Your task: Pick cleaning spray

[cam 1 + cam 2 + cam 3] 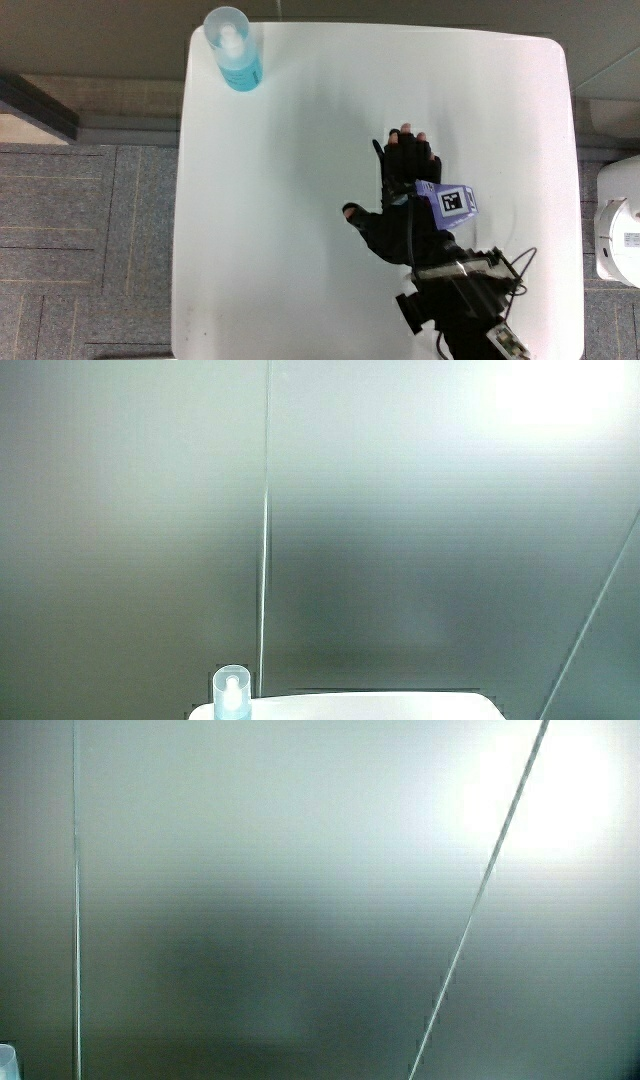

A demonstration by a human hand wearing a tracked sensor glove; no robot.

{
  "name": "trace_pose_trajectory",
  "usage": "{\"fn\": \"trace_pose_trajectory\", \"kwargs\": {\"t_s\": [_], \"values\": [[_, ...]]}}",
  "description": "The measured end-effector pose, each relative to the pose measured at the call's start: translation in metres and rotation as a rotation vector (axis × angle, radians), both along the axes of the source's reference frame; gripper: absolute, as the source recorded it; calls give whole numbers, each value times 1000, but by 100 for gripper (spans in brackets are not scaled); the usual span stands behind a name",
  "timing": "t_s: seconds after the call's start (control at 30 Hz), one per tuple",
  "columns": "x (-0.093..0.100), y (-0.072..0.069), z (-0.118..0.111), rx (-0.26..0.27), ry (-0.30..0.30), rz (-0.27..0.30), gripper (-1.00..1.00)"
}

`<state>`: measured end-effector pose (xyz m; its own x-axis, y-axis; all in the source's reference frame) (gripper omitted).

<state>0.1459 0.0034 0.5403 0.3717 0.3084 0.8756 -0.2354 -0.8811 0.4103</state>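
The cleaning spray is a clear bottle of blue liquid with a transparent cap. It stands upright at a corner of the white table, much farther from the person than the hand. Its cap also shows in a side view, just above the table's edge. The gloved hand lies low over the bare tabletop, well apart from the bottle, with its fingers spread and nothing in them. The patterned cube sits on its back. The forearm reaches in from the person's edge.
A white object stands on the carpet floor beside the table, near the hand's end. Both side views are filled mostly by a pale grey wall.
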Motion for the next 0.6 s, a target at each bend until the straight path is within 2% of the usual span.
{"fn": "trace_pose_trajectory", "kwargs": {"t_s": [0.2, 0.37, 0.4, 0.47, 0.57, 0.6], "values": [[-29, -17, -8, -27, -173, 15, 0], [-46, -33, 12, 49, -80, -59, 0], [-48, -35, 13, 75, -71, -70, 0], [-50, -39, 19, 87, -64, -76, 0], [-56, -47, 23, 74, -72, -75, 0], [-59, -50, 24, 122, -134, -69, 0]]}}
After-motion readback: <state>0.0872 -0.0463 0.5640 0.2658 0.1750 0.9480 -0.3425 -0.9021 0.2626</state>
